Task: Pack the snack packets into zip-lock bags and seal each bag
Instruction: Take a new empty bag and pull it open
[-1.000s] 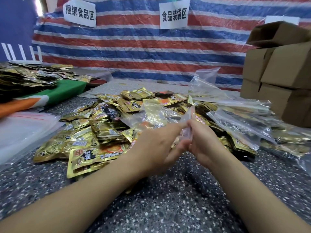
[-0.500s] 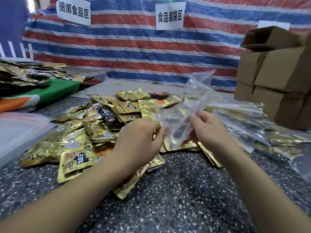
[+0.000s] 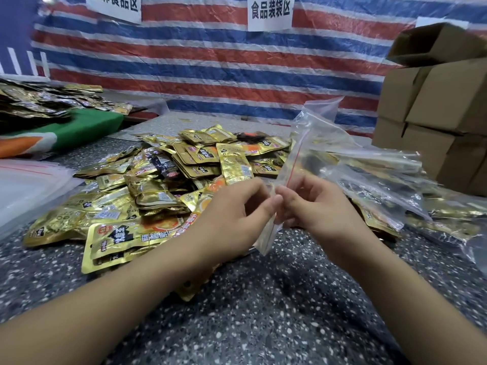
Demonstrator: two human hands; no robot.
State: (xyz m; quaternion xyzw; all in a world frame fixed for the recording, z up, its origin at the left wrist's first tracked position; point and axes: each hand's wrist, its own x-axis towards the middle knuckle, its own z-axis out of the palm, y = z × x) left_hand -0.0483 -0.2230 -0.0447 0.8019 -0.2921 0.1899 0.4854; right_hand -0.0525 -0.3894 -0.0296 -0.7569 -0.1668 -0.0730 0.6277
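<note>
Both hands met at the bottom corner of one clear zip-lock bag [image 3: 300, 154], each pinching the plastic. The left hand [image 3: 237, 214] had its thumb and forefinger closed on the edge, and the right hand [image 3: 316, 204] nipped it from the other side, fingertips almost touching. The bag stood up off the table [image 3: 263, 299], its red seal line running diagonally above the knuckles, and I could not tell whether anything was inside it.

It looked to me like the mouth was being worked open. To do that well, I would have rubbed the two layers apart at the corner, then slid the pinch along the red line, keeping the film taut so it did not cling.

The gold snack packets [image 3: 158, 185] lay heaped just behind the left hand, within easy reach. Filled bags [image 3: 382, 175] were piled to the right, near brown cartons [image 3: 442, 114]. A stack of empty bags [image 3: 29, 185] sat at the left.

On the striped tarpaulin [image 3: 210, 61] a white sign [image 3: 271, 10] read 食品装袋区. Another sign [image 3: 113, 6] was cut off, ending in 食品区. The packets' bold black characters were too small to read surely.
</note>
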